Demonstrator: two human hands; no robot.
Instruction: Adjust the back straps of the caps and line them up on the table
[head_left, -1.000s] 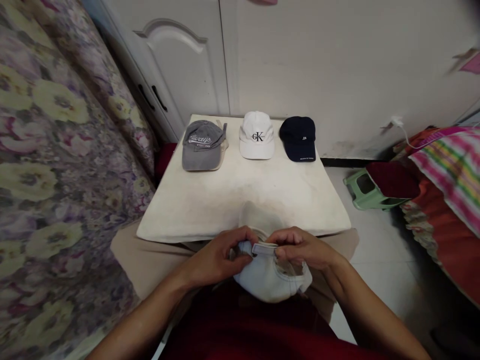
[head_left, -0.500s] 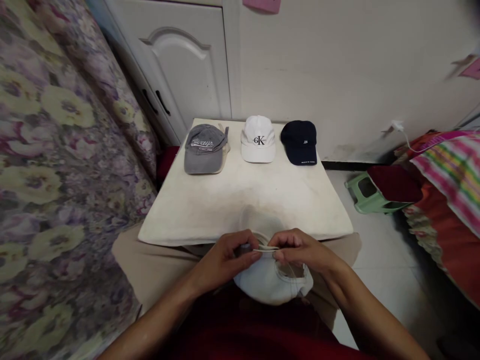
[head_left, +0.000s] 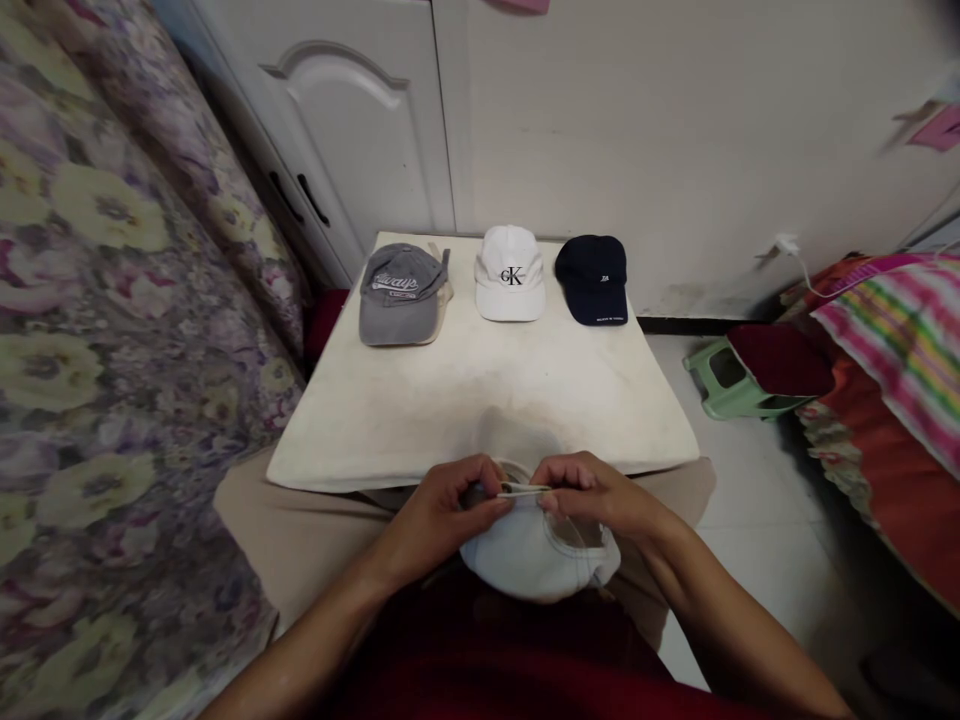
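Over my lap, at the table's front edge, I hold a pale, whitish baseball cap [head_left: 517,555] with its back opening toward the right. My left hand [head_left: 461,505] pinches the cap's rim between thumb and fingers. Close beside it, my right hand [head_left: 585,492] pinches the same rim just left of the back opening. Three more caps stand along the far side of the table: a grey cap [head_left: 397,315] with white lettering, a white cap [head_left: 510,300] with black letters, and a navy cap [head_left: 600,300].
A cream-covered table [head_left: 465,390] lies before me. Floral curtain [head_left: 112,380] hangs at the left, by a white cabinet [head_left: 352,130]. On the right are a green stool [head_left: 724,385] with a dark red top and a bed with a striped cloth [head_left: 907,320].
The view has shifted slightly, so everything sits a little further left and up. Both hands keep their pinch on the pale cap's rim, the fingers moving only slightly.
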